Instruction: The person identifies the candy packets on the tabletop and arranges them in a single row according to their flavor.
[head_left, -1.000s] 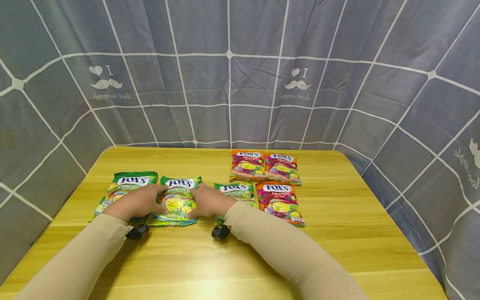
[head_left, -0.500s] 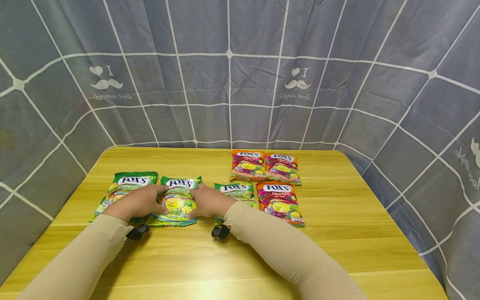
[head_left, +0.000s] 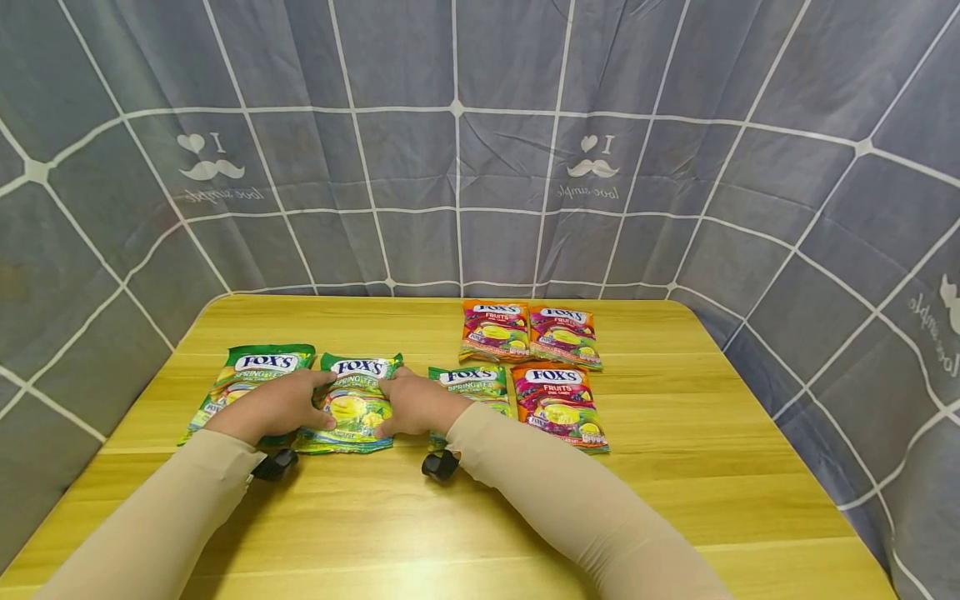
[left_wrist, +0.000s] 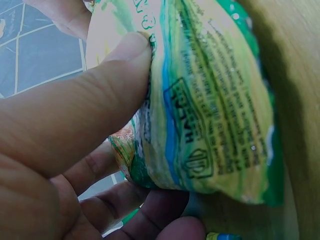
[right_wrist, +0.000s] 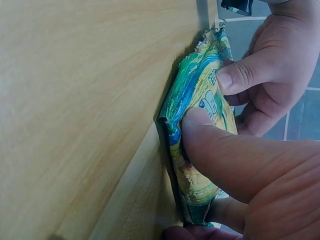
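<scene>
Both hands hold one green FOX'S Spring Tea candy bag on the wooden table, one at each side. My left hand grips its left edge; in the left wrist view the thumb lies on the printed face and the fingers curl by the side. On the opposite edge is my right hand, its thumb pressing the wrapper. Another green candy bag lies at the far left, partly covered by the left hand. A third green bag is partly hidden behind the right hand and sleeve.
Beside the third green bag lies a red-orange FOX'S Fruits bag. Two more Fruits bags, a left one and a right one, sit behind it. A grey curtain with white lines hangs at the table's back and sides.
</scene>
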